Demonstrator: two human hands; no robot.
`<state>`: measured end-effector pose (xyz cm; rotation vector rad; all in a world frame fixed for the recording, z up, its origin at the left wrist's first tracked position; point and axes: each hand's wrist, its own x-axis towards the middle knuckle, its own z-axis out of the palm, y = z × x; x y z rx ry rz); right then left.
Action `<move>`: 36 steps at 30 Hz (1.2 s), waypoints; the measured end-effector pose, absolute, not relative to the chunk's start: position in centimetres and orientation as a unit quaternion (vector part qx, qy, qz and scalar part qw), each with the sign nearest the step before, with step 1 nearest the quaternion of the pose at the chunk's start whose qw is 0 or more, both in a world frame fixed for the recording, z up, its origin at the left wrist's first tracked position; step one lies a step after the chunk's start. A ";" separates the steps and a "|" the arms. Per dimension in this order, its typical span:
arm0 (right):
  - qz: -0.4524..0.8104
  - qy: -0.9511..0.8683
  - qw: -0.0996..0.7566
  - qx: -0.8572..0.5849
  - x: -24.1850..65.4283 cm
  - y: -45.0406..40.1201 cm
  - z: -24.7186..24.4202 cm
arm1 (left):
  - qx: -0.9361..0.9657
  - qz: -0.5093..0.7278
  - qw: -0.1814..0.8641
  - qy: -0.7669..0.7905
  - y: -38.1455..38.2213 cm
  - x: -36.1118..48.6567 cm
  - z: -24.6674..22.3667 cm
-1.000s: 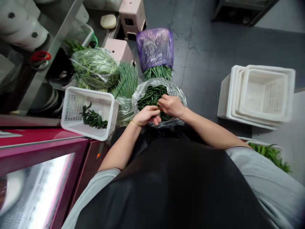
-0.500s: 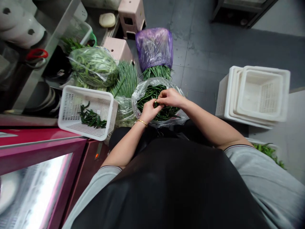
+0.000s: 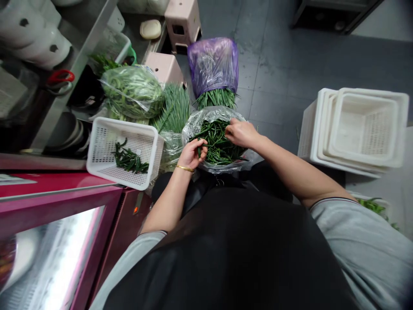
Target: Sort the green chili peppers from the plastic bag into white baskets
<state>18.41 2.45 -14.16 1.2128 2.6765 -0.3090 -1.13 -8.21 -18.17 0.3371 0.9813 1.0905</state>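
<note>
A clear plastic bag [image 3: 191, 128] lies open in front of me, full of dark green chili peppers [image 3: 217, 140]. At its left side my left hand [image 3: 193, 153], with a gold bracelet at the wrist, has its fingers curled round a green pepper [image 3: 199, 151]. My right hand [image 3: 240, 132] is over the right part of the peppers, its fingertips pinched together; what they hold, if anything, is too small to make out. To the left, a white perforated basket [image 3: 155, 157] holds a small heap of green peppers [image 3: 130, 160].
Bagged green vegetables [image 3: 134, 91], long green stalks [image 3: 177, 107] and a purple bag [image 3: 214, 64] lie beyond. Pink stools [image 3: 166, 66] stand behind. Stacked white baskets [image 3: 364, 127] are at right, a red-framed glass-fronted cabinet [image 3: 106, 215] at lower left.
My hands, together over the peppers before, have moved apart: the left toward the bag's left edge, the right slightly rightward. The whole view has shifted a little.
</note>
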 end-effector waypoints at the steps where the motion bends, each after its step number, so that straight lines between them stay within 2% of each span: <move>1: -0.103 0.900 0.085 0.414 18.7 2.5 -13.6 | 0.145 0.503 0.736 0.429 -8.2 -1.0 -18.2; 4: -0.094 0.905 0.099 0.402 18.9 1.5 -13.7 | 0.114 0.507 0.753 0.404 -8.2 -0.8 -18.1; 9: -0.077 0.919 0.142 0.359 17.0 0.5 -16.3 | 0.154 0.485 0.735 0.449 -8.5 -0.5 -17.6; 17: -0.143 0.892 0.042 0.427 18.4 0.8 -12.6 | 0.119 0.410 0.777 0.463 -7.6 2.6 -18.1; 20: -0.227 0.883 -0.030 0.410 19.1 -1.2 -12.9 | 0.091 0.443 0.762 0.464 -7.4 3.8 -18.9; 22: -0.329 0.845 -0.044 0.420 19.4 -1.9 -13.9 | 0.098 0.441 0.749 0.485 -7.8 3.8 -19.1; 26: -0.538 0.683 0.028 0.494 18.8 -1.5 -16.3 | 0.175 0.390 0.737 0.523 -9.4 2.6 -18.4; 29: -0.593 0.651 0.033 0.473 17.2 -1.3 -17.5 | 0.229 0.356 0.727 0.541 -10.3 1.9 -17.7; 31: -0.536 0.710 -0.002 0.456 16.1 -1.8 -17.8 | 0.230 0.361 0.721 0.546 -10.5 2.1 -17.5; 33: -0.398 0.800 -0.027 0.448 15.3 -2.4 -17.7 | 0.210 0.378 0.723 0.539 -10.5 2.6 -17.6; 36: -0.222 0.877 -0.014 0.426 14.9 -3.2 -17.1 | 0.194 0.385 0.712 0.554 -10.9 3.5 -17.5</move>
